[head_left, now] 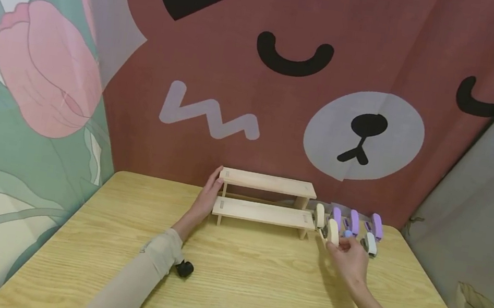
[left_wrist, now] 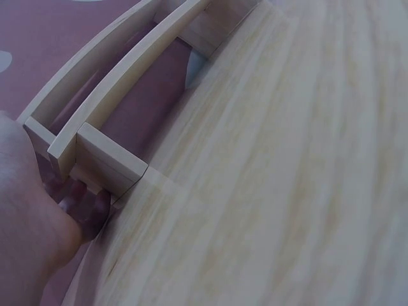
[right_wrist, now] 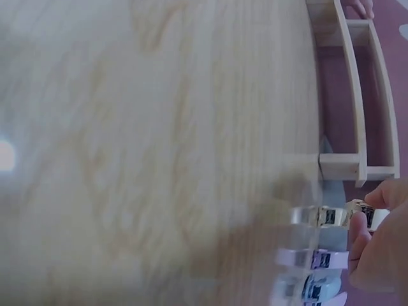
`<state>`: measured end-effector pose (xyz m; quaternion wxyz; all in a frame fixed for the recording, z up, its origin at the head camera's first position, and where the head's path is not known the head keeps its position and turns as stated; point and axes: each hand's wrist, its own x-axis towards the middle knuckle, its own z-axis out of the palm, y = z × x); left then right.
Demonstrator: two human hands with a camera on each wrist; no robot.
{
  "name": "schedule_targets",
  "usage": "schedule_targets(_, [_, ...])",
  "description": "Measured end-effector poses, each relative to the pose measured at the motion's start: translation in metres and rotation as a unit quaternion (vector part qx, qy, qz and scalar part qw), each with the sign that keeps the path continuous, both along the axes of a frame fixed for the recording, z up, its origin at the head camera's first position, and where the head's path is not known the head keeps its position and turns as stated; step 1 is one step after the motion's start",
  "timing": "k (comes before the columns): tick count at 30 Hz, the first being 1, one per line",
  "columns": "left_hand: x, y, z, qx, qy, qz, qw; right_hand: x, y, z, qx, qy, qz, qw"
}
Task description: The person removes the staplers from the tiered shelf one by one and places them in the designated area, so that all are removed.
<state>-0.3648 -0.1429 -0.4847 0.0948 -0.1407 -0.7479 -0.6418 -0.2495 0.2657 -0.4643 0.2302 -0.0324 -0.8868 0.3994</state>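
A two-tier wooden shelf (head_left: 264,212) stands near the back of the table. My left hand (head_left: 209,197) holds its left end, and in the left wrist view the fingers (left_wrist: 95,207) curl by the end support. Right of the shelf, my right hand (head_left: 352,262) pinches a cream stapler (head_left: 333,231) between thumb and fingers. The stapler is raised and tilted, close to the shelf's right end. Another cream stapler (head_left: 319,216) stands just behind it, beside the shelf.
Behind my right hand stand purple staplers (head_left: 377,226), a white stapler (head_left: 371,243) and a partly hidden blue one (head_left: 348,234). The wooden table (head_left: 248,280) ends at a brown printed curtain (head_left: 221,66). A grey curtain (head_left: 481,208) hangs on the right.
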Motion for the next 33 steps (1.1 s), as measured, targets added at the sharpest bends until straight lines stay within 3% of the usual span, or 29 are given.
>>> schedule_targets(7, [0.001,0.002,-0.001,0.007,0.001,0.010,0.9999,-0.003,0.008,-0.005,0.006,-0.029,0.004,0.9996])
schedule_targets(20, [0.004,0.001,-0.003,0.006,0.003,0.015,0.9999,-0.014,0.013,-0.008,0.040,-0.043,0.009,0.9982])
schedule_targets(29, [0.004,0.003,0.002,0.017,0.004,0.015,0.9997,-0.016,0.017,-0.009,0.027,-0.063,0.020,0.9974])
schedule_targets(33, [0.007,0.005,0.006,0.014,-0.004,0.031,0.9994,-0.014,0.018,-0.012,0.041,-0.056,0.018,0.9974])
